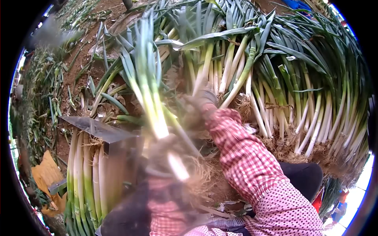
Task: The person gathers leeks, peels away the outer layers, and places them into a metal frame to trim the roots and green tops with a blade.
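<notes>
In the head view my left hand (161, 153), blurred, is wrapped round several long green onions (147, 94). Their green leaves point away from me, and the white root ends hang below the hand. My right hand (204, 98), in a greyish glove, is at the near edge of a large row of green onions (315, 102). It appears closed on the white part of one green onion (203, 74) there, though its fingers are smeared. Checked pink sleeves cover both forearms.
At lower left, more green onions (84, 169) lie with roots towards a bent metal sheet (100, 129). A piece of brown cardboard (49, 175) lies farther left. Cut leaves (47, 90) litter the soil. My dark-clothed knees (303, 177) frame the near side. Smudges blur parts of the view.
</notes>
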Demonstrator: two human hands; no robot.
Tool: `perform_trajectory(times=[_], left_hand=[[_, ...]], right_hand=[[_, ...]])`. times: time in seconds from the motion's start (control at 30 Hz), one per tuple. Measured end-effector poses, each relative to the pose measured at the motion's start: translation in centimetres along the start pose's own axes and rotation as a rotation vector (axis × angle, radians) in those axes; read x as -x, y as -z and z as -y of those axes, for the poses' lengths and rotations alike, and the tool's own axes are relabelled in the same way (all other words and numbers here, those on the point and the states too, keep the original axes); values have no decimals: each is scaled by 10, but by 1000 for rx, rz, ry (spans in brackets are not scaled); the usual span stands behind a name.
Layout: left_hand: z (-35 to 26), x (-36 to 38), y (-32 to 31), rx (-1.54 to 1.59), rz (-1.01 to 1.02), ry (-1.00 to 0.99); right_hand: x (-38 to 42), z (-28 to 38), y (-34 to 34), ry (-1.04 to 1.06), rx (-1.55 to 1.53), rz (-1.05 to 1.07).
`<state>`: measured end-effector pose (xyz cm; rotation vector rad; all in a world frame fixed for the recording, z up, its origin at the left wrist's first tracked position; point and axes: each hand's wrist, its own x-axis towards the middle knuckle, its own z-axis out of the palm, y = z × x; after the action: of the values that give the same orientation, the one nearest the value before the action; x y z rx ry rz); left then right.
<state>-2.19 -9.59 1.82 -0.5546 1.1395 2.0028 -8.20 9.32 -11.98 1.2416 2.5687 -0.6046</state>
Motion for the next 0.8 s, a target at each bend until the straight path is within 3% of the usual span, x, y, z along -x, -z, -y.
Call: perform_trajectory(times=[0.03,0.1,0.17,0.27,0.33,0.4,0.5,0.57,0.6,0.63,0.7,0.77,0.8], left_hand=[[-7,2,3,53,99,-77],[-18,3,3,23,84,-97],[-21,-7,22,-51,72,-93],[-10,-17,45,-100,74,-8],[-4,-17,52,-88,25,62],[24,-35,85,-161,-7,-33],[50,-47,90,-246,-90,-132],[48,-45,77,-228,-153,-79],[48,-45,72,-192,-167,-74],[47,-46,65,-156,-181,-72],[49,-48,47,-82,-256,-123],[53,-55,50,-107,-273,-88],[56,-60,54,-118,-280,-73]], right_hand=[[-17,-5,-18,16,-5,-53],[-67,-36,-71,64,-141,-117],[-89,-69,-60,227,-108,-139],[-52,-105,56,200,-788,-48],[-44,-146,103,219,-490,-118],[-39,-178,113,129,15,-206],[-25,-180,85,264,82,-607],[-16,-128,73,427,-278,-223],[-21,-108,49,560,-258,-197],[-37,-94,4,695,-308,-339],[-28,-27,7,204,-250,18],[-36,-19,-16,38,41,-119],[-41,-25,-19,-29,-2,-15]])
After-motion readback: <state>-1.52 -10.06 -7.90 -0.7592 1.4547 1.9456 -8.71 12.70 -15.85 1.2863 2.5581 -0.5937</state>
